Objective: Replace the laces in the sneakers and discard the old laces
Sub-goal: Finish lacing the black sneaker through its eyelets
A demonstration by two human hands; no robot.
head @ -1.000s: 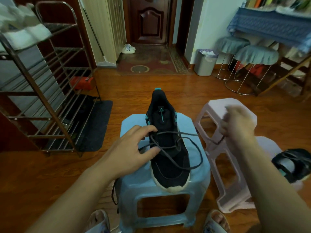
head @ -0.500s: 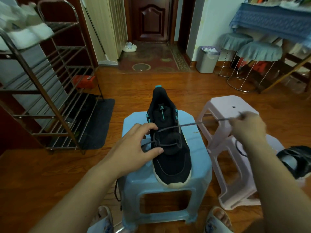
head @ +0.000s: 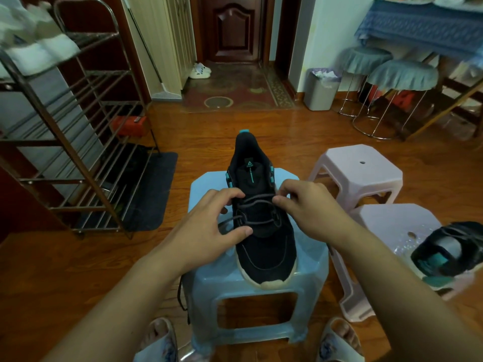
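A black sneaker [head: 264, 246] with teal trim stands on a light blue stool [head: 311, 259], toe toward me. A dark grey lace [head: 257, 203] crosses its upper eyelets. My left hand [head: 209, 228] rests on the sneaker's left side, fingers curled at the lace and thumb pressing by the eyelets. My right hand [head: 308, 207] pinches the lace at the right eyelets. A loose lace end [head: 181, 296] hangs over the stool's left side. The second black sneaker [head: 452, 249] lies on a pink stool [head: 392, 220] at the right.
Another pink stool [head: 360, 163] stands behind. A metal shoe rack [head: 78, 131] fills the left. A grey waste bin [head: 320, 90] stands by the far wall, beside two covered round stools [head: 402, 77]. My slippered feet [head: 159, 343] flank the blue stool.
My right hand, which had pulled the lace out taut to the right, has come back to the sneaker's right eyelets. The lace now lies snug across the shoe.
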